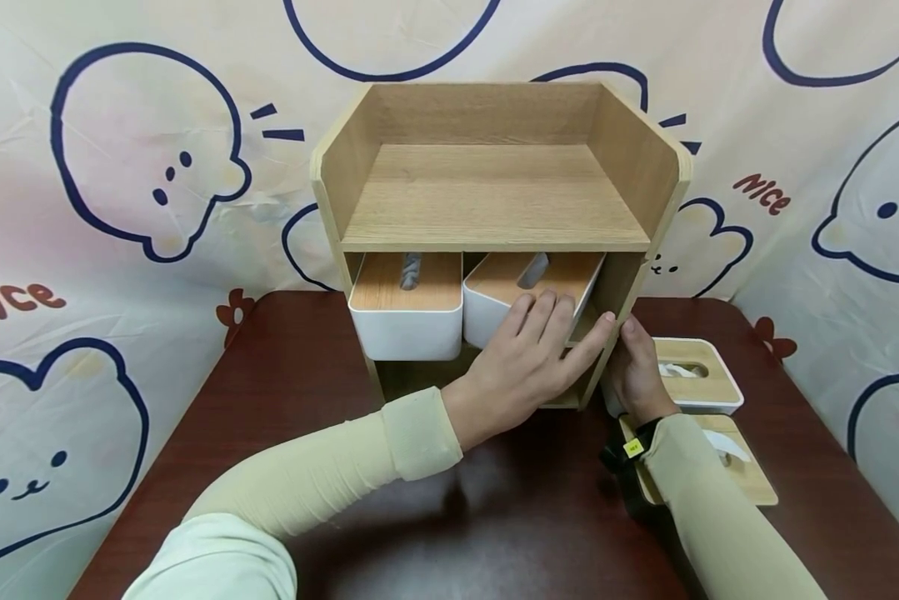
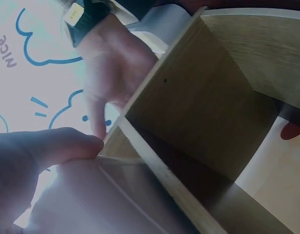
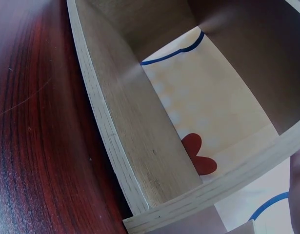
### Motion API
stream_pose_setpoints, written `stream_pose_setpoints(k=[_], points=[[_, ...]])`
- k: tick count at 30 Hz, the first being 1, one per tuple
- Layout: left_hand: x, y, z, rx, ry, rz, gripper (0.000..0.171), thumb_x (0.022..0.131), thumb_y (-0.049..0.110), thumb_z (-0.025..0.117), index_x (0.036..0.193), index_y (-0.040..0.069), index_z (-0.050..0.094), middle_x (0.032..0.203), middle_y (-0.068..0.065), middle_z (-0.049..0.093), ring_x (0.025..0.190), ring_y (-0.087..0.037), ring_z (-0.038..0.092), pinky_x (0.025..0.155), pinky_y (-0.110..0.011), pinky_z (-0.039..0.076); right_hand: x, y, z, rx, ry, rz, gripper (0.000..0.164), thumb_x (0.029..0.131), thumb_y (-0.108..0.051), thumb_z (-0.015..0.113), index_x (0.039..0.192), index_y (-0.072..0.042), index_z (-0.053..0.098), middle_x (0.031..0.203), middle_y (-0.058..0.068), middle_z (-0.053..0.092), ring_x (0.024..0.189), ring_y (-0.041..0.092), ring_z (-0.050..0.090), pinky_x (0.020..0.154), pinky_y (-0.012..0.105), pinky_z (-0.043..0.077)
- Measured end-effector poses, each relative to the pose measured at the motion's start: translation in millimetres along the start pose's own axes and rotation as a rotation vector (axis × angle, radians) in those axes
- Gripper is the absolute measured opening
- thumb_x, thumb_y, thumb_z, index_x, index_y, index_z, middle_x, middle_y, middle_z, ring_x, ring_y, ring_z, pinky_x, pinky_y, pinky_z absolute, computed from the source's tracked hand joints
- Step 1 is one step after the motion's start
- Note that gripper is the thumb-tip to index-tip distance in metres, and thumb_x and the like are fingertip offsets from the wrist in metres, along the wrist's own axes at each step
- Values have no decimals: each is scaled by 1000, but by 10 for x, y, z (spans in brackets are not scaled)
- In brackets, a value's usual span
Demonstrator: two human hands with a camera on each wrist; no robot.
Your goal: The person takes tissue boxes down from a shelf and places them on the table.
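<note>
A wooden shelf unit point(image 1: 494, 196) stands on the table. In its middle level sit two white tissue boxes with wood lids: a left one point(image 1: 407, 333) squarely placed and a right one point(image 1: 486, 310) turned at an angle, both jutting out in front. My left hand point(image 1: 520, 367) lies over the front of the angled box with its fingers extended, the thumb reaching the shelf's right side edge. Against the outside of that side panel point(image 2: 198, 92) rests my right hand point(image 1: 639, 371), fingers fairly straight and partly hidden by the panel.
Two more tissue boxes, a farther one point(image 1: 707, 375) and a nearer one point(image 1: 741, 467), lie on the dark red table point(image 1: 299, 358) right of the shelf, partly behind my right hand and wrist. A patterned cloth point(image 1: 157, 308) hangs behind and at both sides.
</note>
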State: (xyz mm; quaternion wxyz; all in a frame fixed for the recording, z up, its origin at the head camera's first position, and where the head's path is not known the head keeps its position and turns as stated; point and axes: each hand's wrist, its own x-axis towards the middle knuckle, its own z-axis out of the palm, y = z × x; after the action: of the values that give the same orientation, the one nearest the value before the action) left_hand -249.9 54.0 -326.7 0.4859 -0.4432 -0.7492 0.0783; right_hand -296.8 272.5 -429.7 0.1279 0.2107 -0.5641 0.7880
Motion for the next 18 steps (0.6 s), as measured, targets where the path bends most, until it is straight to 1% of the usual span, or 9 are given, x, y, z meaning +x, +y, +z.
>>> stream_pose_setpoints(k=[4, 7, 13, 16, 18], points=[[14, 15, -48, -6, 29, -11, 50, 89, 7, 51, 138, 11, 49, 115, -22, 55, 103, -38, 52, 87, -47, 42, 1, 7, 3, 15, 4, -7, 47, 105, -38, 42, 139, -8, 52, 129, 7, 52, 118, 24, 46, 97, 30, 37], [15, 29, -87, -2, 43, -9, 46, 92, 6, 50, 137, 11, 50, 114, -22, 55, 102, -37, 52, 85, -46, 42, -4, 8, 5, 22, 1, -9, 46, 105, -37, 41, 140, -7, 50, 129, 7, 52, 118, 21, 46, 99, 30, 36], [21, 48, -142, 9, 87, -8, 42, 92, 7, 53, 134, 11, 53, 114, -22, 56, 100, -36, 53, 82, -45, 43, -11, 12, 9, 28, 9, 3, 48, 106, -36, 41, 141, -5, 47, 131, 7, 51, 117, 19, 47, 98, 29, 37], [23, 54, -162, 15, 91, -8, 41, 92, 8, 54, 133, 12, 54, 115, -23, 56, 100, -36, 54, 82, -45, 43, -15, 9, 11, 22, 15, 17, 49, 105, -38, 40, 142, -6, 47, 133, 7, 50, 118, 19, 46, 97, 28, 37], [21, 60, -179, 15, 81, -10, 40, 93, 7, 52, 133, 12, 54, 116, -23, 56, 101, -36, 54, 83, -45, 43, -15, 8, 15, 19, 14, 24, 50, 105, -38, 40, 143, -7, 46, 136, 7, 48, 120, 18, 45, 98, 28, 37]])
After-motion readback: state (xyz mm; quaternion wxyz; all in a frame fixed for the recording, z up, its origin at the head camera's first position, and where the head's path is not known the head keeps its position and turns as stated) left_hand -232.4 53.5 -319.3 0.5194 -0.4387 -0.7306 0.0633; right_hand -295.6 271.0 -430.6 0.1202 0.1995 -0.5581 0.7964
